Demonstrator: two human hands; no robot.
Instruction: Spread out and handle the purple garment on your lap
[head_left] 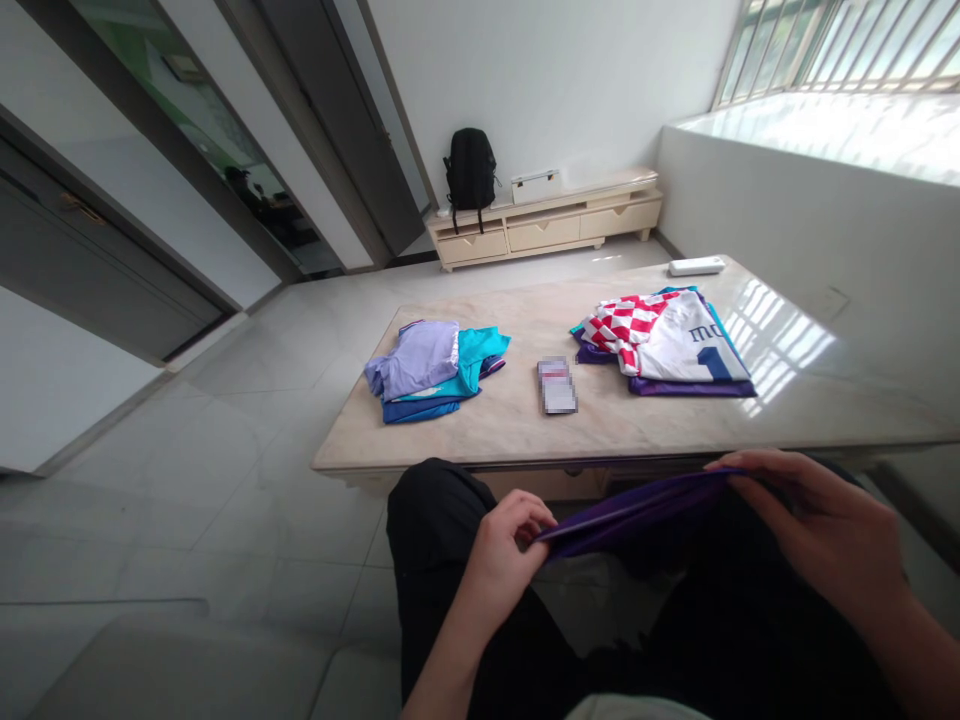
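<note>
A dark purple garment [637,515] is stretched between my hands above my lap, and its exact kind cannot be made out. My left hand [517,530] pinches its left end, while my right hand [814,510] grips the right end between thumb and fingers. On the marble-topped table beyond lies a stack of folded clothes at the right, topped by a white jersey [686,345] with red checks and dark lettering. Toward the left is another pile, with lilac shorts [420,358] over a turquoise garment [480,350] and blue cloth.
Between the piles a phone [557,386] with a blurred screen lies on the table [517,435]. A white oblong object [697,266] sits near the far right corner. Against the wall, a low cabinet [551,236] carries a black backpack [470,170] and a white box [535,187].
</note>
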